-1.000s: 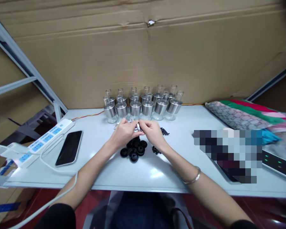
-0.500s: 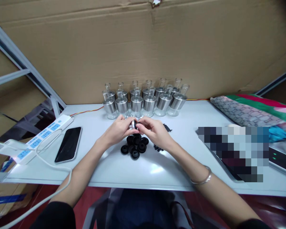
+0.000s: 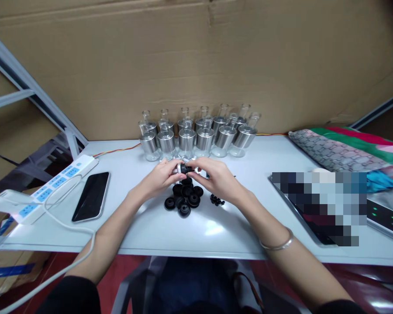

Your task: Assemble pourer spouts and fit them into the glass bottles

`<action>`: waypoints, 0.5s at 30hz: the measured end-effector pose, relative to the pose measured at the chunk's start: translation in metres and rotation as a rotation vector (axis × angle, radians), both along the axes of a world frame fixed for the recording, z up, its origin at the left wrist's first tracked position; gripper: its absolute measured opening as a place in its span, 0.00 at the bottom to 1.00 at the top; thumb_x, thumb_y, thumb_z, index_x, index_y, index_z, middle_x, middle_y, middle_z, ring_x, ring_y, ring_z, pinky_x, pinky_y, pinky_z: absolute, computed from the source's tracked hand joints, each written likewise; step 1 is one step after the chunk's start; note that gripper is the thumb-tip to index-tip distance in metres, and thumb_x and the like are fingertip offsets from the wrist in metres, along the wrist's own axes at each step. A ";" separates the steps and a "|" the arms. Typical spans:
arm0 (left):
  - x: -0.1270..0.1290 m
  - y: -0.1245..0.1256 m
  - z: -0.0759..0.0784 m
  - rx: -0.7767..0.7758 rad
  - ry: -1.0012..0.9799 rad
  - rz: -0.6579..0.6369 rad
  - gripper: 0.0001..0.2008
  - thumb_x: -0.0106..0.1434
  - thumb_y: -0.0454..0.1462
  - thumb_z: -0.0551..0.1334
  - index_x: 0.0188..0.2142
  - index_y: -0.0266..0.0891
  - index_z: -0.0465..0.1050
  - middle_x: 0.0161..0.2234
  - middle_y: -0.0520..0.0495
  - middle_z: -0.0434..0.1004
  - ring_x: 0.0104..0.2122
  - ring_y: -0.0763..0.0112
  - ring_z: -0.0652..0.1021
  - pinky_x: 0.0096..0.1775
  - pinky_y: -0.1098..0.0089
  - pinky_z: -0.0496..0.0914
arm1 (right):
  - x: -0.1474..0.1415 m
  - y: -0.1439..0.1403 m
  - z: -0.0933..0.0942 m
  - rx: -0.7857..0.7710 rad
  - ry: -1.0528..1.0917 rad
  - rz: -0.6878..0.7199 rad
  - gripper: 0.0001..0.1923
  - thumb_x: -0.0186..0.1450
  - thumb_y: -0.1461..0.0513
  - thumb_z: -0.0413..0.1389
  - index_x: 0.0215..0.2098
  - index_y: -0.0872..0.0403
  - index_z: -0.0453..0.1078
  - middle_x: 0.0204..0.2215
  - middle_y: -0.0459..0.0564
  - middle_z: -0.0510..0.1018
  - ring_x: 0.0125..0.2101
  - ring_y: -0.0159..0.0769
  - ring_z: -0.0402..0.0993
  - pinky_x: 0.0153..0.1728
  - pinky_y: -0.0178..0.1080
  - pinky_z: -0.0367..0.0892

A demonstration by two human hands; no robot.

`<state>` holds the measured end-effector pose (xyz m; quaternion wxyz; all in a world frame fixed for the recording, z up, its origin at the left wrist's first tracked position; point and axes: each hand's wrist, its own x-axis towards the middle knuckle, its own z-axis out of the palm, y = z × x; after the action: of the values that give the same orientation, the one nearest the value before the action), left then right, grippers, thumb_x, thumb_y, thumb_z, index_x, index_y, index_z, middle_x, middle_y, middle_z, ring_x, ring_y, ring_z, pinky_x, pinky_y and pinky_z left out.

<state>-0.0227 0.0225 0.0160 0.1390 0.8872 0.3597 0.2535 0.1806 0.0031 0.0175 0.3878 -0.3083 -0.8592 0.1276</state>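
Observation:
Between my hands, above the table, is a bottle stopper point(image 3: 184, 168) with a silver band and a black ridged plug. My left hand point(image 3: 159, 178) pinches its silver end with thumb and fingers. From the other side, my right hand point(image 3: 218, 178) has its fingertips closed on the black end, partly hiding it. Just below lies a pile of round black caps point(image 3: 184, 210). Small black pieces point(image 3: 217, 200) lie near my right wrist. Behind my hands, some small pale parts point(image 3: 191, 159) are partly hidden.
Two rows of glass bottles with metal sleeves point(image 3: 186, 140) stand at the back, before a cardboard wall point(image 3: 150, 56). To the left are a phone point(image 3: 91, 196) and a power strip point(image 3: 59, 185) with a white cable. Folded cloth point(image 3: 340, 150) and a blurred-out item lie right.
My hands have drawn slightly apart, and the stopper's black ridged plug now shows between them. My right fingers have shifted onto its end. The view has shifted slightly.

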 end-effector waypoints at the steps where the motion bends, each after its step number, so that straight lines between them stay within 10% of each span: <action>1: -0.002 0.001 0.000 -0.028 -0.014 -0.003 0.31 0.66 0.59 0.43 0.39 0.37 0.70 0.29 0.47 0.72 0.29 0.67 0.70 0.35 0.68 0.65 | 0.001 0.001 0.000 0.017 -0.009 0.005 0.08 0.68 0.62 0.51 0.43 0.53 0.70 0.37 0.52 0.79 0.38 0.38 0.74 0.40 0.40 0.69; 6: -0.018 0.012 -0.001 -0.190 -0.191 0.141 0.26 0.66 0.56 0.47 0.41 0.38 0.69 0.30 0.49 0.72 0.29 0.68 0.71 0.34 0.69 0.65 | 0.015 0.001 0.008 0.076 0.139 -0.136 0.08 0.67 0.63 0.50 0.37 0.50 0.71 0.40 0.52 0.76 0.42 0.39 0.73 0.43 0.44 0.69; 15: -0.008 0.028 -0.038 0.062 -0.028 0.235 0.22 0.69 0.44 0.51 0.58 0.38 0.60 0.44 0.42 0.67 0.45 0.60 0.66 0.49 0.59 0.60 | 0.016 0.008 -0.005 -0.021 0.063 -0.181 0.14 0.64 0.68 0.50 0.44 0.52 0.73 0.41 0.53 0.75 0.34 0.35 0.72 0.37 0.40 0.70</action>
<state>-0.0307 0.0505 -0.0222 0.0858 0.8392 0.4511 0.2914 0.1961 0.0107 0.0130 0.4214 -0.3845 -0.8139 0.1105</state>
